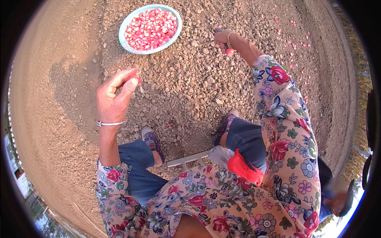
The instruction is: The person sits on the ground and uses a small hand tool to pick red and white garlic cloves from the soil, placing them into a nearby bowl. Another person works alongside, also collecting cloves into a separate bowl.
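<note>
My left hand (114, 95) is raised over the soil with thumb and fingers drawn close together. Its fingertips look reddish, and whether a small piece sits between them cannot be made out. Ahead of it, a pale turquoise basin (121, 37) rests on the ground, filled with pink-coated cloves (150, 29) that look like garlic. My right hand (223, 41), arm stretched forward, grips a hand tool by its dark and red handle (229, 51). A thin part of the tool (207, 42) points left, close to the cloddy soil (190, 74).
Pink cloves (294, 46) lie scattered on the soil at right. Beneath me shows a pale low stool frame (189, 158). Red plastic (244, 168) and clear plastic (221, 155) lie by my right knee. Another person (336, 199) is at lower right.
</note>
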Demonstrator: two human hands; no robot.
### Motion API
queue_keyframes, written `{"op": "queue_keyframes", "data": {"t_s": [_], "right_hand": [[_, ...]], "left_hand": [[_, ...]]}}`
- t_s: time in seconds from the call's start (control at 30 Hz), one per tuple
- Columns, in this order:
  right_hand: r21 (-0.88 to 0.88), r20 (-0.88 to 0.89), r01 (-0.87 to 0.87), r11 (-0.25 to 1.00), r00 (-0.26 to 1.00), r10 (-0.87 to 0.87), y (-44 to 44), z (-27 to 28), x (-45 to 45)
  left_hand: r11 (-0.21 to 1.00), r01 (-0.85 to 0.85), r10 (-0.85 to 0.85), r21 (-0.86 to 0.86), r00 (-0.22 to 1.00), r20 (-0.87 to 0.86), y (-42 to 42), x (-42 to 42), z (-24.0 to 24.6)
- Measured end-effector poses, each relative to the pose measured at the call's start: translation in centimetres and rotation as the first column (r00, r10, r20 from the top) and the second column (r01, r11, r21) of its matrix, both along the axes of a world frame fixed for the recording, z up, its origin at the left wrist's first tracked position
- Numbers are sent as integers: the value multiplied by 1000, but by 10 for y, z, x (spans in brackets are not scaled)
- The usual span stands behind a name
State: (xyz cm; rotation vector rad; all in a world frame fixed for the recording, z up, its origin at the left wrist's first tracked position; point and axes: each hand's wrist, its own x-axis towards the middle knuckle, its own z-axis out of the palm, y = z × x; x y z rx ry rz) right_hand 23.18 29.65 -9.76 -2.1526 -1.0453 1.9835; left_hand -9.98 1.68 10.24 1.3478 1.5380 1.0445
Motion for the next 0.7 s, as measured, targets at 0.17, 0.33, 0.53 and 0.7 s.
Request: {"op": "queue_keyframes", "data": {"t_s": [0.17, 0.33, 0.53, 0.7], "right_hand": [[240, 213, -227, 944, 961, 177, 1, -28, -50], [316, 149, -61, 947, 989, 14, -33, -16, -45], [295, -73, 167, 941, 986, -153, -66, 9, -23], [269, -171, 261, 927, 960, -221, -77, 9, -11]], "left_hand": [[984, 117, -103, -135, 989, 104, 0, 3, 13], [980, 103, -93, -173, 994, 65, 78, -31, -41], [980, -126, 98, -152, 979, -179, 157, -51, -186], [938, -345, 332, 30, 871, -362, 214, -46, -270]]}}
